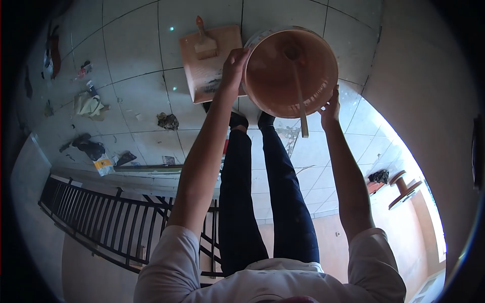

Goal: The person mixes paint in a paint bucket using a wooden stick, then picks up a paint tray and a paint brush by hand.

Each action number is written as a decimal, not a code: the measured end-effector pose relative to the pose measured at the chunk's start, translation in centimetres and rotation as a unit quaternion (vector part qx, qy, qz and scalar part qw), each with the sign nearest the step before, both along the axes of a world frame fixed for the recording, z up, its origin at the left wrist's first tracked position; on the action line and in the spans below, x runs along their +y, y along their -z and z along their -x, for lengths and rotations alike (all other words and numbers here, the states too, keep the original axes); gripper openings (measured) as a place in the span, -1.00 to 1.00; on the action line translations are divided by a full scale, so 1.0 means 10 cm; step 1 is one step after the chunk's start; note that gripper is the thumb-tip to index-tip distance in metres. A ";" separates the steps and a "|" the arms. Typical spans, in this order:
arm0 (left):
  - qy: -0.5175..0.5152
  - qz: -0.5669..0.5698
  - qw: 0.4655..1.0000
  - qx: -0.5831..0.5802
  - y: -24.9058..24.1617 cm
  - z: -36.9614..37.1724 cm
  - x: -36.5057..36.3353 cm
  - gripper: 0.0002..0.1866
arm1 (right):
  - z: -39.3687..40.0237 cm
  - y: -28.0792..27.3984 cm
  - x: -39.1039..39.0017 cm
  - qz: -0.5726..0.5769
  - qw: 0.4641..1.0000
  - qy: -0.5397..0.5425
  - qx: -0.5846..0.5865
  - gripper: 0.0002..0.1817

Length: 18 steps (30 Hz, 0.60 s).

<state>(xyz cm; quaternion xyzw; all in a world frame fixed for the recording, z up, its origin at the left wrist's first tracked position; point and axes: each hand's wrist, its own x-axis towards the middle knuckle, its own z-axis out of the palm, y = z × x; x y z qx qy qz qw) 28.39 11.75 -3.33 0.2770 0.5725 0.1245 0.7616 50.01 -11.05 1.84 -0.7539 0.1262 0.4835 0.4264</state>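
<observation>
The pale shirt is nearest, with dark trousers running from it to the feet. Beyond them, the round bucket is out in front of the person, over the tiled floor. Both hands are grasping it: the left hand at the side by the tray, the right hand low on the opposite side, near the rim. I can't tell whether its base meets the floor.

The tray lies just beside the bucket on the left, so there's little room on that side. To the right, a strip of tile separates the bucket from the wall. Wider tiled ground stretches left of the tray, with a dark crumpled lump on it and scattered scraps farther out. The black railing runs well behind the bucket, on the left.

The bucket's mouth faces up at the camera, its inside coated reddish-brown, with streaks and pale glints near the rim. A long stick leans inside and pokes out over the edge nearest the person. On the tray, smeared the same colour, rests a wide brush.
</observation>
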 end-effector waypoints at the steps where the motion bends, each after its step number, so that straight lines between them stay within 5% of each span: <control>1: -0.045 -0.005 0.999 -0.014 0.03 -0.02 -0.11 -0.50 | 0.02 -0.06 0.02 0.002 1.000 0.010 -0.021 0.00; 5: -0.124 -0.006 0.991 -0.055 0.04 -0.06 -0.29 -0.43 | -0.11 0.12 0.14 -0.097 0.983 0.012 -0.158 -0.17; 9: -0.185 -0.010 0.976 -0.113 -0.10 -0.19 -0.50 -0.45 | -0.43 0.06 0.48 -0.060 0.977 0.077 -0.188 -0.25; 18: -0.227 -0.074 0.958 -0.156 -0.18 -0.70 -0.64 -0.40 | -1.17 0.12 0.56 -0.085 0.946 -0.039 -0.311 -0.29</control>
